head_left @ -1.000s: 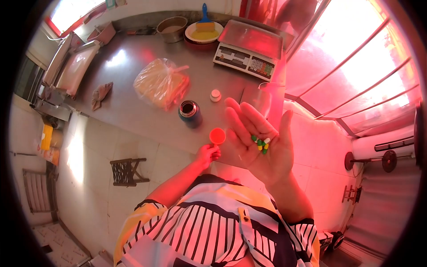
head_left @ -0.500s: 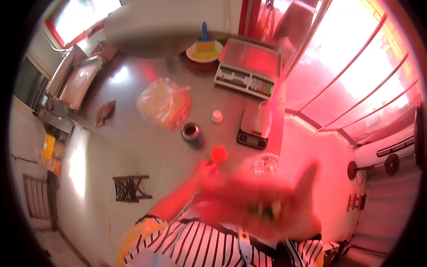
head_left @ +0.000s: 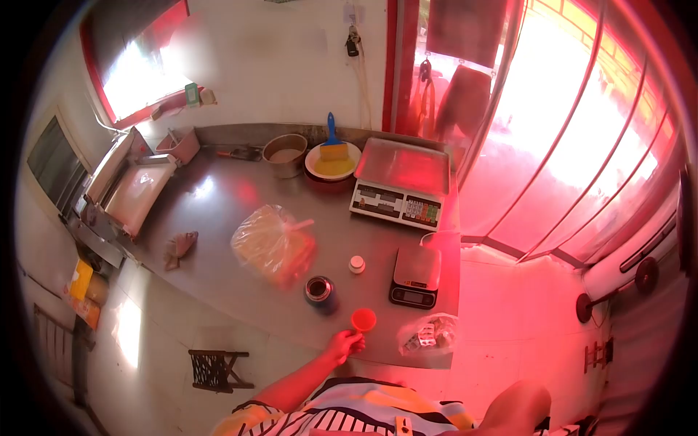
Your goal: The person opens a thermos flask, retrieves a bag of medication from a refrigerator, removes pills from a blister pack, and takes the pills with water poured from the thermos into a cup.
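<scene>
Pinching the red cup (head_left: 363, 319) at its lower left side, the left hand (head_left: 345, 346) is placed near the front edge of the desk (head_left: 211, 251), its grip drawn together on the cup. The cup is held with its mouth up, nearer the front edge than the flask (head_left: 325, 300) and to the right of it; whether its base is touching the desk cannot be told. Of the right arm (head_left: 518, 408), only a bent part is shown at the bottom of the view; the right hand is out of sight, so the state of its grip cannot be told. The flask is uncapped and stood upright, its mouth dark inside. To its right and farther back, a white bottle (head_left: 356, 264) is set, and behind the flask to the left a clear bag (head_left: 269, 243) is laid. On the right side of the desk a small scale (head_left: 416, 272) is placed, with a smaller bag (head_left: 445, 330) laid in front of it. Farther back, a large scale (head_left: 400, 174) is stood beside a white bowl (head_left: 313, 161), in which a blue-handled brush (head_left: 334, 151) is rested. Left of the bowl, a pot (head_left: 285, 158) is seated. A crumpled cloth (head_left: 179, 249) is laid toward the left end.
</scene>
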The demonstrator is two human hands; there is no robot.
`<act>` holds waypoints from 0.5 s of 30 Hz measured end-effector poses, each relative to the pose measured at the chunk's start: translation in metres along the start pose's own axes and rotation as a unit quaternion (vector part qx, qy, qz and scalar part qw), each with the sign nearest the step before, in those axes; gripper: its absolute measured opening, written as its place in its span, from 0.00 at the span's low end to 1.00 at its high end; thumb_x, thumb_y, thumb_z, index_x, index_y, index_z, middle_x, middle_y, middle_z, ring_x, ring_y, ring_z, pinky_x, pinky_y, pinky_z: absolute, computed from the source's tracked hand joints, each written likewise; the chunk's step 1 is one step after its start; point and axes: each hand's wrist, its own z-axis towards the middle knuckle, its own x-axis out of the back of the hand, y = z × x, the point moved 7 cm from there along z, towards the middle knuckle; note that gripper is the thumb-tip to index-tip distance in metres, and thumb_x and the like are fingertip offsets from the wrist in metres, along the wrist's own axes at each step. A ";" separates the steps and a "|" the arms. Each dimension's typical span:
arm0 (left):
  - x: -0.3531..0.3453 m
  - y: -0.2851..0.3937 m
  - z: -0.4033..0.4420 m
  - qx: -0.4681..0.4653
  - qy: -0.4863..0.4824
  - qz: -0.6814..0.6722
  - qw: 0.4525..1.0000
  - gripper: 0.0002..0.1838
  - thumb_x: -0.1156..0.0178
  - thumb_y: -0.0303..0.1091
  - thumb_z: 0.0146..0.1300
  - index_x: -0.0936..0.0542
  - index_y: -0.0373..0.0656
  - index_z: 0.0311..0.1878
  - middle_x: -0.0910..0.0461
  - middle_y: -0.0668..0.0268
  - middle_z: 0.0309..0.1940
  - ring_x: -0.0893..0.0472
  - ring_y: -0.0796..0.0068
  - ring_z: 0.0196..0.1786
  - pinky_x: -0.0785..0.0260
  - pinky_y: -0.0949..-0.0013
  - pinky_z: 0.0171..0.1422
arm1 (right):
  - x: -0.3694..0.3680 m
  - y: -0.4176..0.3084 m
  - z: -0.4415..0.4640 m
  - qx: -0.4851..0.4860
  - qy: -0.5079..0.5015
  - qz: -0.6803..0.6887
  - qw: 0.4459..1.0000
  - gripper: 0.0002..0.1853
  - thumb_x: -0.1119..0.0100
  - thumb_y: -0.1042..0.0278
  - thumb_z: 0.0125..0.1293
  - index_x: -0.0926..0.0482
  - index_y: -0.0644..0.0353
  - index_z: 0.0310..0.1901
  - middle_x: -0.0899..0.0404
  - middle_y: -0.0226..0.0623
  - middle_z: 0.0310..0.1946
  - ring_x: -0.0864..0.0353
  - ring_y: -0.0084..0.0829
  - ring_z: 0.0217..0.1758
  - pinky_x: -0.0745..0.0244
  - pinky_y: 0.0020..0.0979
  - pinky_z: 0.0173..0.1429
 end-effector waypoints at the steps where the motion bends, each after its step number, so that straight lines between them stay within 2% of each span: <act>1: 0.006 0.000 0.002 -0.009 0.004 0.003 1.000 0.09 0.42 0.35 0.66 0.23 0.39 0.41 0.20 0.65 0.31 0.20 0.76 0.31 0.25 0.73 0.35 | 0.001 0.000 0.000 0.007 -0.010 0.000 1.000 0.42 0.64 0.36 0.69 0.36 0.80 0.57 0.23 0.53 0.49 0.21 0.38 0.49 0.40 0.36 0.68; 6: 0.002 0.000 0.002 -0.003 0.022 0.027 0.999 0.08 0.42 0.35 0.66 0.23 0.39 0.40 0.20 0.65 0.31 0.20 0.76 0.30 0.25 0.73 0.35 | 0.007 -0.003 -0.002 0.033 -0.018 0.034 0.999 0.42 0.66 0.34 0.68 0.38 0.76 0.60 0.24 0.52 0.52 0.24 0.39 0.53 0.44 0.40 0.69; 9: 0.002 0.003 0.002 -0.045 0.017 0.035 0.998 0.08 0.43 0.34 0.66 0.23 0.39 0.39 0.21 0.65 0.30 0.20 0.76 0.30 0.25 0.74 0.35 | 0.013 -0.004 -0.003 0.047 -0.024 0.050 0.997 0.43 0.67 0.33 0.68 0.40 0.74 0.61 0.25 0.52 0.53 0.27 0.40 0.56 0.46 0.43 0.69; 15: 0.000 0.006 -0.001 -0.048 0.018 0.038 0.998 0.07 0.45 0.33 0.67 0.24 0.39 0.39 0.22 0.65 0.32 0.20 0.77 0.32 0.26 0.73 0.37 | 0.030 -0.004 -0.016 0.064 -0.015 0.072 0.995 0.43 0.70 0.31 0.67 0.42 0.70 0.65 0.27 0.50 0.56 0.31 0.42 0.61 0.49 0.48 0.70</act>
